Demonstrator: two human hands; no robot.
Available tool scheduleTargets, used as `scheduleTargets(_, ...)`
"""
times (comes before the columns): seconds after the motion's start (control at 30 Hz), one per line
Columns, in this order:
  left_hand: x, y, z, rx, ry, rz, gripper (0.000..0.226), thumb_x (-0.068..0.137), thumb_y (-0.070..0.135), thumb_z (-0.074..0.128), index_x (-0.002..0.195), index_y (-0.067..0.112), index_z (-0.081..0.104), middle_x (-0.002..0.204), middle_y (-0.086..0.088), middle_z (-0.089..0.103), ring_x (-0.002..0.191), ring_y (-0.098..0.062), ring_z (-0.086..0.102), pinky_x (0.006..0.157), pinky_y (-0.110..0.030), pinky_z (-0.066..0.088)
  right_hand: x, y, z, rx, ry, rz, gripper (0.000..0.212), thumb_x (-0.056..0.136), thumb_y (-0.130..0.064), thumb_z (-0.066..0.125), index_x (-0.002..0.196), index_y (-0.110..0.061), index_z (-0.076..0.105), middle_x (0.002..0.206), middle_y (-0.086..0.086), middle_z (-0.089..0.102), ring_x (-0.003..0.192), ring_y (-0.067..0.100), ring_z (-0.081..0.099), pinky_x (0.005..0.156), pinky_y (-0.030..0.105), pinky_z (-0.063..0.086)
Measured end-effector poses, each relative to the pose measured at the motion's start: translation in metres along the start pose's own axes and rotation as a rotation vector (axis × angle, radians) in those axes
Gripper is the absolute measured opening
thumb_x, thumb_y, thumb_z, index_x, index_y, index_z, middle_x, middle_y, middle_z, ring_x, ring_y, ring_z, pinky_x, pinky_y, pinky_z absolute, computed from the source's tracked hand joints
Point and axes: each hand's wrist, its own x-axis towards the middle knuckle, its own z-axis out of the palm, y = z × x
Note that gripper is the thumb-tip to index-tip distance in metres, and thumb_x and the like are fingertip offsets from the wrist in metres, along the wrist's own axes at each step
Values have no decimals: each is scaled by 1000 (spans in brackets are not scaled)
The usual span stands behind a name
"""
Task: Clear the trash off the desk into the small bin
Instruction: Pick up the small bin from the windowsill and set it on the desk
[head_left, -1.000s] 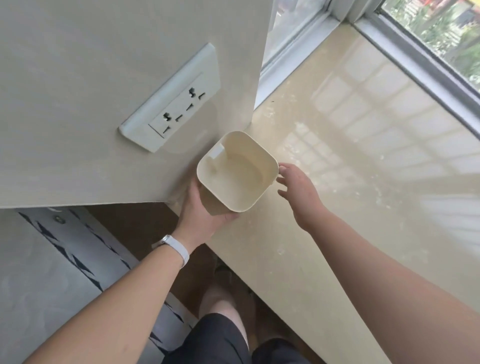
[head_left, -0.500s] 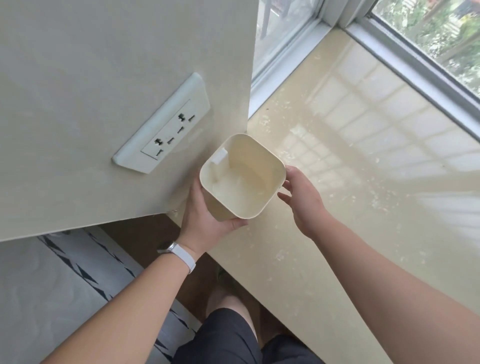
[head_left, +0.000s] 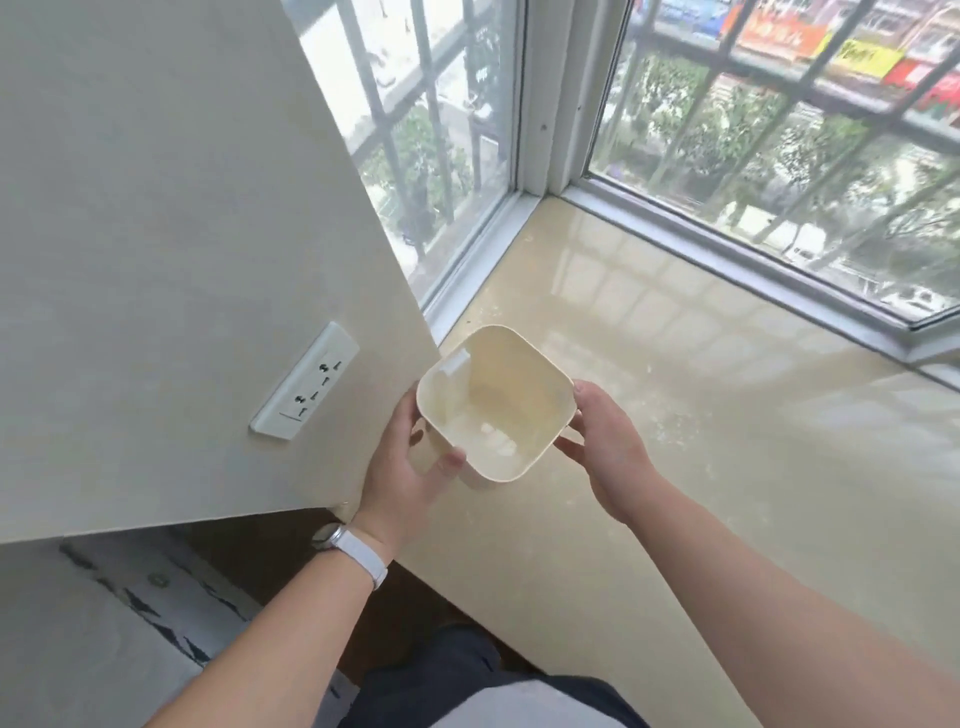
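Both grips clasp the small bin (head_left: 493, 402); left (head_left: 402, 467), right (head_left: 605, 441).

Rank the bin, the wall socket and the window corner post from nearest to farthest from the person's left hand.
1. Bin: held in the left hand.
2. Wall socket: on the wall, left of the hand.
3. Window corner post: far back, upper middle.

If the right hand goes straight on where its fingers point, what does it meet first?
The right hand already touches the bin; pushing on up-left, it would press the bin toward the left hand, probably.
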Motion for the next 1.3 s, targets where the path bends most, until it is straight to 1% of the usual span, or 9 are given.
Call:
scheduleTargets(0.17, 1, 34, 18, -43, -88, 71, 83, 67, 79, 63, 139, 48, 36, 141, 22, 47, 130, -8, 47, 107, -40, 41, -33, -19, -24, 67, 112, -67, 28, 94, -32, 42, 92, -21, 67, 98, -13, 67, 103, 8, 61, 88, 33, 48)
scheduleTargets(0.27, 3, 46, 27, -64, -176, 117, 76, 66, 77, 66, 132, 58, 36, 137, 29, 47, 131, -6, 46, 103, -31, 42, -52, -24, -38, 82, 189, -91, 29, 96, -33, 43, 102, -17, 67, 103, -9, 67, 105, 8, 61, 93, 37, 50)
scheduleTargets(0.47, -3, 65, 36, -87, -338, 181, 91, 66, 68, 73, 142, 34, 36, 138, 24, 48, 133, -5, 43, 103, -34, 45, -106, -27, -52, 141, 360, -173, 31, 100, -30, 39, 104, -20, 68, 107, -7, 69, 105, 8, 61, 94, 37, 49)
scheduleTargets(0.67, -16, 84, 42, -90, -512, 286, 71, 68, 53, 74, 125, 66, 34, 131, 37, 45, 129, 3, 43, 98, -28, 45, -165, -11, -51, 178, 543, -233, 30, 100, -30, 40, 105, -18, 67, 110, -3, 68, 107, 11, 61, 95, 41, 49)
scheduleTargets(0.8, -27, 88, 48, -98, -630, 330, 69, 68, 52, 72, 123, 66, 34, 128, 39, 47, 127, 5, 44, 98, -27, 46, -199, 3, -49, 192, 638, -258, 30, 96, -34, 44, 104, -17, 67, 109, -1, 68, 107, 14, 61, 97, 45, 50)
scheduleTargets(0.93, -42, 94, 60, -100, -759, 355, 70, 69, 49, 72, 130, 54, 37, 128, 33, 49, 128, 0, 46, 100, -36, 48, -236, 22, -46, 243, 763, -294, 36, 87, -42, 47, 107, -20, 68, 112, -1, 68, 111, 16, 61, 93, 41, 51)
scheduleTargets(1.03, -57, 101, 74, -86, -853, 381, 75, 70, 46, 72, 137, 41, 38, 131, 28, 50, 129, -3, 46, 101, -45, 48, -267, 38, -47, 284, 853, -301, 29, 91, -37, 50, 108, -22, 68, 113, -1, 68, 111, 16, 61, 94, 41, 52)
scheduleTargets(1.13, -74, 112, 88, -73, -915, 417, 71, 70, 47, 72, 133, 50, 38, 131, 30, 49, 128, -2, 46, 101, -46, 48, -293, 48, -53, 302, 918, -328, 23, 97, -28, 48, 106, -25, 69, 112, 0, 68, 110, 17, 61, 93, 41, 53)
scheduleTargets(1.3, -104, 133, 124, -50, -1020, 458, 68, 71, 48, 71, 130, 57, 38, 130, 35, 48, 128, 2, 45, 100, -45, 49, -336, 66, -68, 340, 1019, -388, 21, 97, -26, 50, 102, -32, 70, 109, -1, 69, 106, 13, 63, 89, 35, 52)
